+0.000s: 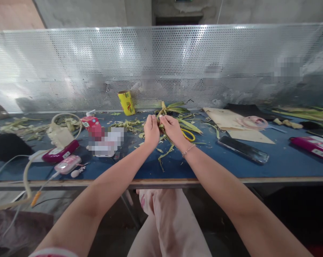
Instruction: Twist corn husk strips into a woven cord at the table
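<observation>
Blue worktop [153,172], greenery all over it, and both hands meet around the middle, a bit nearer the far edge than the near one. Left hand [152,129] and right hand [170,129] have their fingers clamped on a small green plant piece [159,124], mostly hidden by the knuckles, so I can't tell exactly which fingertips bear on it. Makes sense to pinch from both sides, since something that thin would probably twist in a one-handed hold. Forearms come in over the near edge, which I guess steadies things. Just behind the hands there's a leafy stalk [177,107] toward the far edge, handy if you don't want to stretch, and a yellow loop [193,136] lies next to the right wrist. Plant scraps [129,125] spread out left of the hands, likely because that's simply where bits end up. Yellow tube [126,103] is up by the far edge near the perforated metal panel [105,53], presumably out of elbow range. Phone [243,149] is right of the right forearm, clear of the mess but reachable, with tan sheets [225,121] behind it toward the far edge.
</observation>
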The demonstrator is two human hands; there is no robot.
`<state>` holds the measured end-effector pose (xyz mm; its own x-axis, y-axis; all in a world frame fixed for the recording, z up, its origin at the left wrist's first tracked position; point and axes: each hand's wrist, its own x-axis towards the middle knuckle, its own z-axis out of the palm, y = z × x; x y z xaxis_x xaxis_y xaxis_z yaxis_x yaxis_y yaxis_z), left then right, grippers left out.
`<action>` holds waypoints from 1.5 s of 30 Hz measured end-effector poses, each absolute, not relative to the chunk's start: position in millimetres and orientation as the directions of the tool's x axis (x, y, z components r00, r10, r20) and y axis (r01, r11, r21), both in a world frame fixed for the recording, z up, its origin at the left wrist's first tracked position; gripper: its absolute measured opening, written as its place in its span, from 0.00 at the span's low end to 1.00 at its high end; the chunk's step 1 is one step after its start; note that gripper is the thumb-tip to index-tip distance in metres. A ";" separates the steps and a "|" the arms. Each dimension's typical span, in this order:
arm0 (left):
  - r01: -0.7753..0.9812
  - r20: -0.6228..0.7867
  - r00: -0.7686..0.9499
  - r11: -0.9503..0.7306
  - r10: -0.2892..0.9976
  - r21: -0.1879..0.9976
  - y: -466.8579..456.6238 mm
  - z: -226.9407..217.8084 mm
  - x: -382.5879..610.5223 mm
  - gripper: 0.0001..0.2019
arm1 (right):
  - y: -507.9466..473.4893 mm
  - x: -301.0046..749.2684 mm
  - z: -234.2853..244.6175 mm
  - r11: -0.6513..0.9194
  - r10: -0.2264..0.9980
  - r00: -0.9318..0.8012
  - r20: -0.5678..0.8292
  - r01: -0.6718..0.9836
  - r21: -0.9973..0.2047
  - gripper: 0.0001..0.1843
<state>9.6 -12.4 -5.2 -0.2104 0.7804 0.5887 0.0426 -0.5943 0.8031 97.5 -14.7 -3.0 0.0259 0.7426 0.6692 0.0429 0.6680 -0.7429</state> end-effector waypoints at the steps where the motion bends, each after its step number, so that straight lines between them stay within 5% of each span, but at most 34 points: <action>1: 0.089 0.609 -0.226 -0.607 0.760 0.790 -12.9 -5.2 9.2 0.17 | -14.3 97.1 -3.8 0.678 0.734 0.018 0.679 0.054 -0.733 0.21; 8: 0.236 0.635 -0.289 -0.590 0.717 0.772 -9.7 -5.8 7.2 0.16 | -12.0 91.4 -7.8 0.675 0.738 -0.016 0.675 -0.010 -0.738 0.21; 21: 0.127 0.590 -0.256 -0.579 0.766 0.806 -7.3 -5.7 6.9 0.17 | -7.8 89.0 -10.7 0.553 0.819 -0.033 0.573 -0.218 -0.804 0.17; 28: 0.026 0.534 -0.225 -0.543 0.815 0.840 -6.3 -5.5 6.8 0.17 | -8.0 87.7 -8.9 0.598 0.801 0.089 0.592 -0.167 -0.784 0.20; 34: -0.004 0.514 -0.176 -0.522 0.840 0.853 -5.7 -1.7 6.6 0.18 | -11.4 89.0 -4.4 0.455 0.885 0.034 0.465 -0.288 -0.843 0.19; 45: 0.004 0.518 -0.078 -0.519 0.852 0.855 -6.9 2.3 3.2 0.19 | -12.9 92.4 -4.6 0.507 0.843 -0.002 0.538 -0.332 -0.795 0.20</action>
<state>3.2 -6.9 2.3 -0.0779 0.8520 0.5177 0.0036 -0.5191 0.8547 92.4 -12.9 -4.6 -0.0023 0.8429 0.5380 -0.3324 0.5068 -0.7954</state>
